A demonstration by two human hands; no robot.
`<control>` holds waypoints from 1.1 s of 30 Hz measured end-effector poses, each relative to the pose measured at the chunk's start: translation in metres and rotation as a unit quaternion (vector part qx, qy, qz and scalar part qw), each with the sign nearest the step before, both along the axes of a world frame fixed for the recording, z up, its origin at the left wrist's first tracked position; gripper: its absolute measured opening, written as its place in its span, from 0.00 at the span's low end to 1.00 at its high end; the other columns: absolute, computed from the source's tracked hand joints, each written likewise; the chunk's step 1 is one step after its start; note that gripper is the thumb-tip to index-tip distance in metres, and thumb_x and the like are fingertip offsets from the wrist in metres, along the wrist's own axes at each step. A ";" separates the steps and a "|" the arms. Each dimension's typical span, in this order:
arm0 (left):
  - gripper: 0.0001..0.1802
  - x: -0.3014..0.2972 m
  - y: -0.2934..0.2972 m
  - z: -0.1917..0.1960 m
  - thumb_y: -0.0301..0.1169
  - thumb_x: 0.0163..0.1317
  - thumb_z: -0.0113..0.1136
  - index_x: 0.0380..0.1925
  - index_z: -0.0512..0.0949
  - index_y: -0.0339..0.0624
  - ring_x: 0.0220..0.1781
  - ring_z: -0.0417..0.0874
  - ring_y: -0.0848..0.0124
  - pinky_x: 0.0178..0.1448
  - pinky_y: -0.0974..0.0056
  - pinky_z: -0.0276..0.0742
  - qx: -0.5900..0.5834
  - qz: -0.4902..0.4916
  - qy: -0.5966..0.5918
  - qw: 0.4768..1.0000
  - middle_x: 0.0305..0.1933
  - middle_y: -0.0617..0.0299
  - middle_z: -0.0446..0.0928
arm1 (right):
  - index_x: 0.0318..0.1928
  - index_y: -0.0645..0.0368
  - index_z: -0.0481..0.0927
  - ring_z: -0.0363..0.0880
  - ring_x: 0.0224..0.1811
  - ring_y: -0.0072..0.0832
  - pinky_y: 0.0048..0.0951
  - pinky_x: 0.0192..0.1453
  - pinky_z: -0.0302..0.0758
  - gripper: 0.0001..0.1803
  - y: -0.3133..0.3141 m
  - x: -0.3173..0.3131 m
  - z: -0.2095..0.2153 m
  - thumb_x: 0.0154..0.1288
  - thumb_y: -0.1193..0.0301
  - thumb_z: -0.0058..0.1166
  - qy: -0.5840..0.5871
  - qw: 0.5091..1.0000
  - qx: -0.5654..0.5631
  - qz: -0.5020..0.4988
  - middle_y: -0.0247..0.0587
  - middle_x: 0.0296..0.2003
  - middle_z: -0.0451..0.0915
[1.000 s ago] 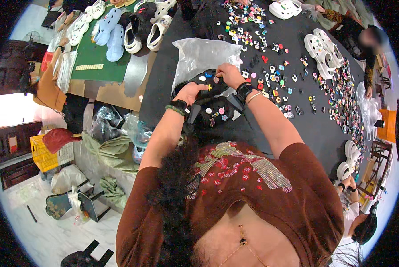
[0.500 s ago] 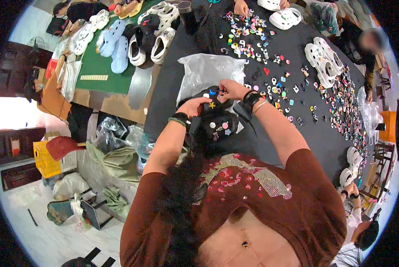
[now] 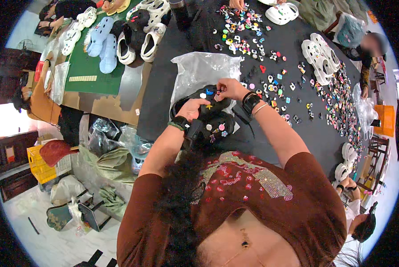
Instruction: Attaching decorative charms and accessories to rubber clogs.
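Observation:
Before me on the dark table lies a pair of black clogs. My left hand grips the farther clog by its side, with the thumb on top near a yellow star charm. White and blue charms also sit on this clog. Over its upper, the fingers of my right hand pinch a small pale pink shoe charm, partly hidden by the fingertips. Nearer to me, the other clog carries several flower-like charms in white and pink.
A clear plastic bag lies just beyond the clogs. Loose colourful charms spread across the table's right half. White clogs stand at the right, blue clogs on the green mat at the left. Other people work around the table.
The whole view has shifted slightly, so the table's contents appear a little farther left. My left hand still grips the clog, and my right hand still pinches at its upper.

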State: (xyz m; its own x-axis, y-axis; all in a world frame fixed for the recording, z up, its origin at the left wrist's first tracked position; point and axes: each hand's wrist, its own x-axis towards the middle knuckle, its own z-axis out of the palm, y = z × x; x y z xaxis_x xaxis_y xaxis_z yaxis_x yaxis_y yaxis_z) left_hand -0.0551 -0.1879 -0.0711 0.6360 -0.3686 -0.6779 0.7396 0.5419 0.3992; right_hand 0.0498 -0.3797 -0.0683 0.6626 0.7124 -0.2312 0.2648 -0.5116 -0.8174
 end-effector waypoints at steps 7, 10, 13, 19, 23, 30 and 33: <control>0.13 -0.010 0.011 -0.048 0.21 0.51 0.59 0.39 0.76 0.28 0.40 0.81 0.65 0.48 0.64 0.76 -0.014 0.034 0.013 0.999 0.40 0.53 0.79 | 0.29 0.60 0.75 0.70 0.26 0.20 0.24 0.32 0.69 0.17 0.013 -0.006 0.004 0.39 0.69 0.69 -0.014 1.000 0.013 -0.009 0.33 0.23 0.74; 0.13 -0.008 0.006 -0.043 0.21 0.51 0.59 0.38 0.76 0.28 0.40 0.81 0.65 0.48 0.63 0.76 -0.024 0.044 0.007 0.999 0.39 0.53 0.79 | 0.29 0.60 0.75 0.71 0.27 0.20 0.24 0.32 0.69 0.13 0.008 -0.007 -0.006 0.42 0.73 0.66 -0.032 0.999 0.022 -0.015 0.34 0.23 0.74; 0.12 -0.009 0.005 -0.035 0.21 0.51 0.58 0.38 0.76 0.27 0.39 0.82 0.64 0.48 0.63 0.77 -0.028 0.048 0.005 0.998 0.39 0.53 0.80 | 0.30 0.60 0.75 0.76 0.29 0.36 0.34 0.34 0.72 0.16 0.009 -0.009 -0.012 0.42 0.67 0.66 -0.015 0.997 0.058 -0.048 0.43 0.25 0.75; 0.10 -0.013 0.009 -0.028 0.23 0.54 0.58 0.38 0.77 0.33 0.38 0.81 0.68 0.48 0.65 0.75 -0.053 0.027 -0.018 0.998 0.38 0.57 0.80 | 0.29 0.61 0.74 0.74 0.33 0.44 0.39 0.37 0.71 0.10 0.016 -0.022 -0.009 0.47 0.71 0.60 -0.123 0.989 0.066 -0.052 0.47 0.26 0.75; 0.10 -0.011 0.003 -0.021 0.22 0.54 0.57 0.37 0.77 0.31 0.39 0.81 0.67 0.47 0.64 0.75 -0.018 0.037 -0.033 0.999 0.38 0.56 0.80 | 0.31 0.62 0.74 0.72 0.38 0.47 0.41 0.43 0.69 0.07 0.013 -0.025 -0.015 0.51 0.72 0.56 -0.195 0.978 0.049 -0.047 0.48 0.29 0.74; 0.10 -0.013 0.008 -0.046 0.22 0.52 0.60 0.36 0.77 0.29 0.37 0.81 0.67 0.45 0.64 0.76 -0.022 0.057 -0.037 0.997 0.37 0.57 0.79 | 0.33 0.63 0.72 0.70 0.39 0.48 0.40 0.44 0.68 0.06 0.021 -0.034 -0.014 0.53 0.77 0.53 -0.248 0.966 0.048 -0.061 0.50 0.32 0.71; 0.10 -0.013 0.008 -0.049 0.22 0.51 0.60 0.35 0.77 0.29 0.37 0.81 0.67 0.44 0.64 0.76 0.006 0.067 -0.052 0.996 0.36 0.57 0.79 | 0.33 0.62 0.71 0.70 0.39 0.49 0.41 0.44 0.67 0.06 0.023 -0.036 -0.015 0.54 0.78 0.53 -0.264 0.961 0.049 -0.069 0.50 0.31 0.71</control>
State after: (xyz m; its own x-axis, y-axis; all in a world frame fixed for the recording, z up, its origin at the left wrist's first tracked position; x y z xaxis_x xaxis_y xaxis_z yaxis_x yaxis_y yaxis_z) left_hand -0.0684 -0.1795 -0.1199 0.7468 -0.2675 -0.6089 0.6143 0.6282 0.4774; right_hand 0.0135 -0.3562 -0.0830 0.7592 0.6102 0.2262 0.5903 -0.4994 -0.6341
